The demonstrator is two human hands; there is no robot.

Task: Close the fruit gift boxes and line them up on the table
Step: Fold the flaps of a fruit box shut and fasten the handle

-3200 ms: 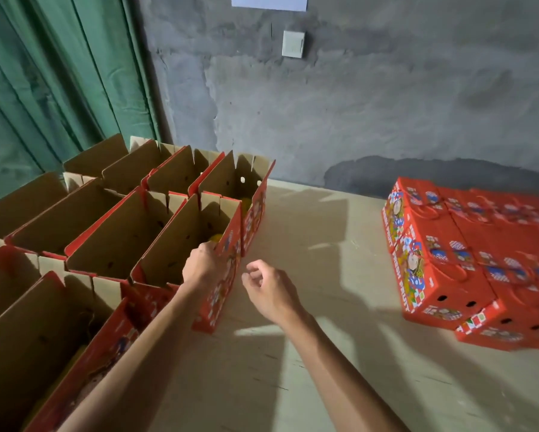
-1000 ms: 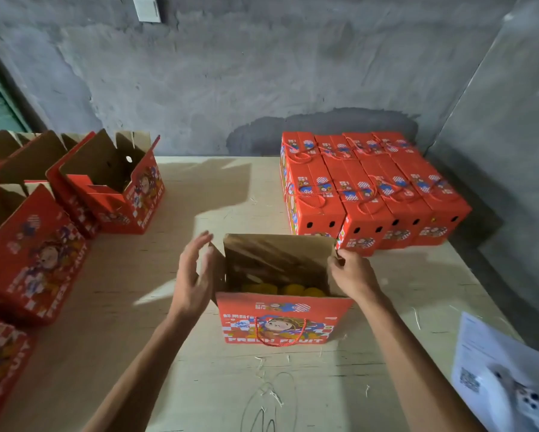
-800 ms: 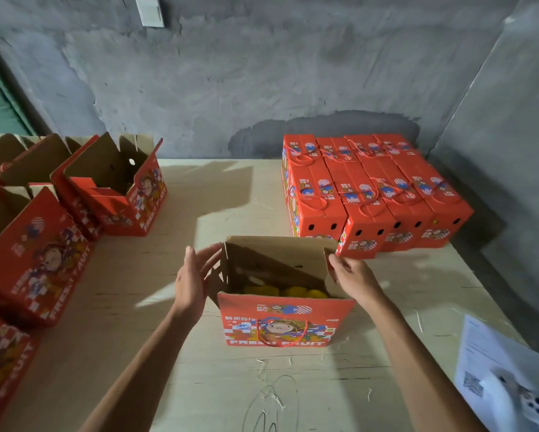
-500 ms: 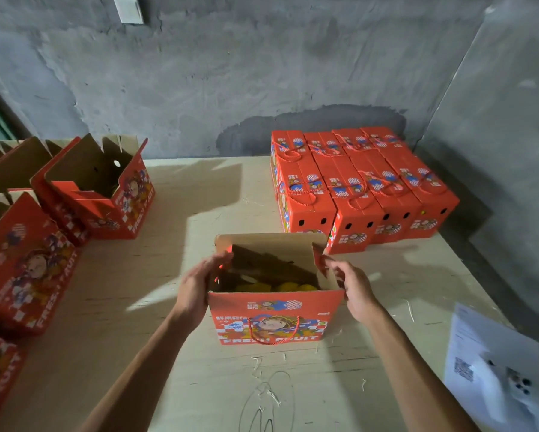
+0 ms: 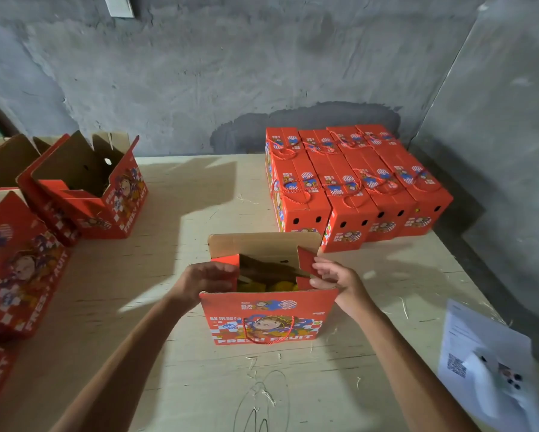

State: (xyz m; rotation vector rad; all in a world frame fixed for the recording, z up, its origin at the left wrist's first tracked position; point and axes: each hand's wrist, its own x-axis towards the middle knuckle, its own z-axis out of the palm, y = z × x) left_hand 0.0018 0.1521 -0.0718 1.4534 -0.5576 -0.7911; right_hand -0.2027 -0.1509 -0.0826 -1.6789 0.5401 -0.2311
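Observation:
A red fruit gift box [image 5: 266, 318] with a cord handle stands open in the middle of the table [image 5: 168, 369]. Yellow fruit [image 5: 262, 286] shows inside, and the back lid flap [image 5: 262, 243] stands upright. My left hand [image 5: 204, 280] curls over the left side flap and folds it inward. My right hand [image 5: 335, 280] pinches the red right side flap [image 5: 307, 261], which is tilted in over the opening. Several closed red boxes [image 5: 355, 188] lie packed in rows at the back right.
Several open red boxes [image 5: 87, 188] stand along the left side, one close at the left edge [image 5: 16, 266]. A paper sheet [image 5: 467, 338] with a white device [image 5: 505, 385] on it lies at the right front. Concrete walls bound the table behind and on the right.
The box went from the left group to the table's middle. In the last second both hands have moved from its outer sides onto the side flaps, which now fold inward.

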